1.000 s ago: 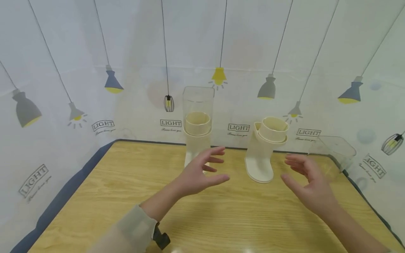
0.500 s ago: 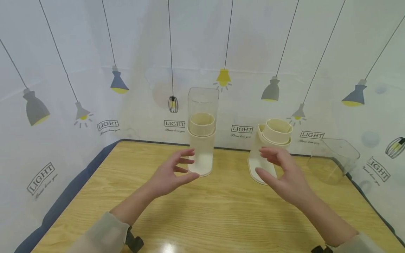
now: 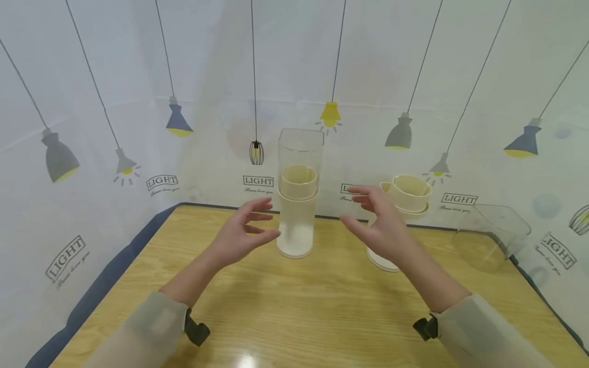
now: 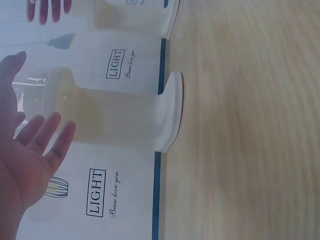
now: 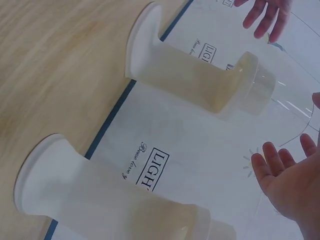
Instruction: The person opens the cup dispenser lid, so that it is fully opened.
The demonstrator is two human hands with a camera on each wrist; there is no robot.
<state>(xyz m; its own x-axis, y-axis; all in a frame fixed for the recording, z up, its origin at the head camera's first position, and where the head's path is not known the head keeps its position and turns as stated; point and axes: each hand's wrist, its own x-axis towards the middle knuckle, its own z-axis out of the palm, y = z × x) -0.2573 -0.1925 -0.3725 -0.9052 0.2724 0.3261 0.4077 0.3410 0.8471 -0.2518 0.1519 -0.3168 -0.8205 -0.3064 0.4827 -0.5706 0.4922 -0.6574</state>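
A cream stand (image 3: 296, 225) with a round collar rises from a flat foot at the table's back edge. A clear container (image 3: 301, 140) sits on top of it. Left of this stand my left hand (image 3: 239, 235) hovers with spread, gently bent fingers, holding nothing. To its right, apart from it, my right hand (image 3: 384, 222) is held in the air, thumb and fingers parted and palm facing inward. Behind that hand a second cream stand (image 3: 411, 193) without a container on its collar is partly hidden. The right wrist view shows both stands and my right hand (image 5: 292, 185).
Another clear container (image 3: 492, 240) rests on the wooden table (image 3: 294, 317) at the back right. A white curtain (image 3: 207, 128) printed with lamps hangs close behind the stands. Dark blue edging (image 3: 110, 266) runs along the table's side.
Both hands have moved left. The right hand has gone from beside the second stand to in front of it and toward the first. The head view has shifted slightly; stands and containers stay put.
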